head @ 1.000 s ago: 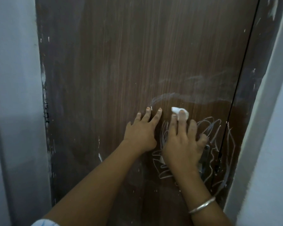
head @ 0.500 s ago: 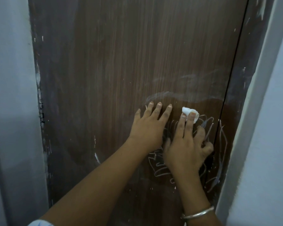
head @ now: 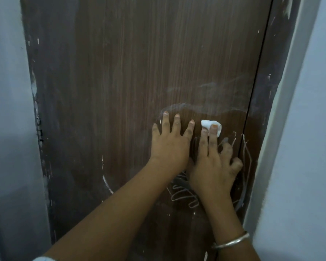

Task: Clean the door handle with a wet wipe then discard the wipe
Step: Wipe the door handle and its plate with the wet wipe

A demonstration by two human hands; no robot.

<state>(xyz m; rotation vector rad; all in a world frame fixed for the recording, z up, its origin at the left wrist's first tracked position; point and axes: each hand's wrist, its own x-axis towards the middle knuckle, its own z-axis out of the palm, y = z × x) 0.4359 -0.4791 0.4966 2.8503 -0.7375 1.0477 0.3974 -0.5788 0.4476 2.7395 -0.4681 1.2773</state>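
Observation:
A small white wet wipe (head: 207, 124) lies against the brown wooden door (head: 139, 63). My right hand (head: 211, 162) presses the wipe onto the door with its straight index and middle fingertips, while its ring and little fingers are bent. My left hand (head: 169, 146) lies flat on the door just left of it, fingers spread and straight. No door handle shows; the area under my right hand is hidden. A damp wiped patch with a pale smeared border (head: 177, 106) arcs above both hands.
White chalk-like scribbles (head: 184, 198) cover the door below and to the right of my hands. The door's right edge meets a dark frame (head: 267, 91), then a pale wall (head: 312, 147). Another pale wall (head: 6, 129) flanks the left.
My right hand has slid the wipe a little to the right across the door. My left hand has shifted slightly up and right, staying flat beside it.

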